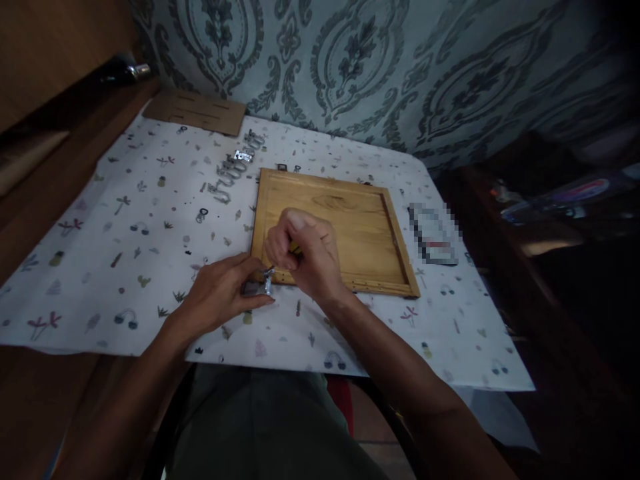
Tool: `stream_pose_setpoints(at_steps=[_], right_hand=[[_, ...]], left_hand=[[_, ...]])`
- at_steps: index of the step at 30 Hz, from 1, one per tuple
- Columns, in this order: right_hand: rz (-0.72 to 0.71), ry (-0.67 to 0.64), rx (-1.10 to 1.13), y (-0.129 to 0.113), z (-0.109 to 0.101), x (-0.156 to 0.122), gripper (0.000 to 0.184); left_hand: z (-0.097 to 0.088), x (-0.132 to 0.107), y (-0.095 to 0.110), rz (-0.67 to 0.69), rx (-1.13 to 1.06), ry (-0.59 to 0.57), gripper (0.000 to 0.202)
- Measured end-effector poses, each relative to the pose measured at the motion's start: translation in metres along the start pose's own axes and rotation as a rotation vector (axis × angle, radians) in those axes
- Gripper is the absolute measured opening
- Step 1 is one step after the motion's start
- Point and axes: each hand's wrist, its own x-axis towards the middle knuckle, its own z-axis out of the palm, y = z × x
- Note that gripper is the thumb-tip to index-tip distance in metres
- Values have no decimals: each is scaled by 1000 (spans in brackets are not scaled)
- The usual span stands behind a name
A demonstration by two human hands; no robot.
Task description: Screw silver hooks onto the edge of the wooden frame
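Observation:
A framed wooden panel (357,220), like a small cabinet door, lies on the patterned tablecloth. At its near left corner my left hand (225,290) pinches a shiny metal hinge (269,283) between thumb and fingers, against the frame's edge. My right hand (310,250) is a closed fist above the panel's left part. A bit of a yellow and black handle (295,248) shows inside that fist, and a thin dark tip points at the hinge. It looks like a screwdriver; most of it is hidden by the fingers.
Several metal hinges (235,167) lie in a row left of the panel. A piece of cardboard (195,112) rests at the back left, by the wall. A pixelated, dark-edged object (434,233) lies to the right. Beyond the table's right side is a plastic bottle (575,193).

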Motion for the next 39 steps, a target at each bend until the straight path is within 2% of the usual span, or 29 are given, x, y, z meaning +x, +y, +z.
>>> stream_pose_setpoints(at_steps=[2, 4, 8, 11, 13, 18, 24, 33, 39], right_hand=[[62, -110, -24, -6, -6, 3, 28], [107, -228, -55, -12, -12, 8, 26], [145, -427, -57, -17, -21, 20, 48], [188, -478, 13, -12, -21, 23, 58], [196, -433, 53, -7, -17, 22, 63], [116, -214, 111, 0, -3, 18, 72], [4, 7, 84, 2, 8, 8, 71], [-60, 228, -24, 4, 19, 0, 71], [-90, 257, -34, 5, 21, -1, 70]], left_hand=[[0, 0, 0, 11, 12, 17, 36], [0, -1, 0, 28, 25, 45, 36], [0, -2, 0, 51, 10, 66, 42], [0, -2, 1, 47, -16, 59, 41], [-1, -1, 1, 29, -15, 35, 40], [-4, 1, 3, -32, 18, -23, 41], [-3, 1, 3, -33, -7, -32, 40], [1, 0, 0, -33, 6, -20, 40], [1, 0, -1, -16, -6, -14, 42]])
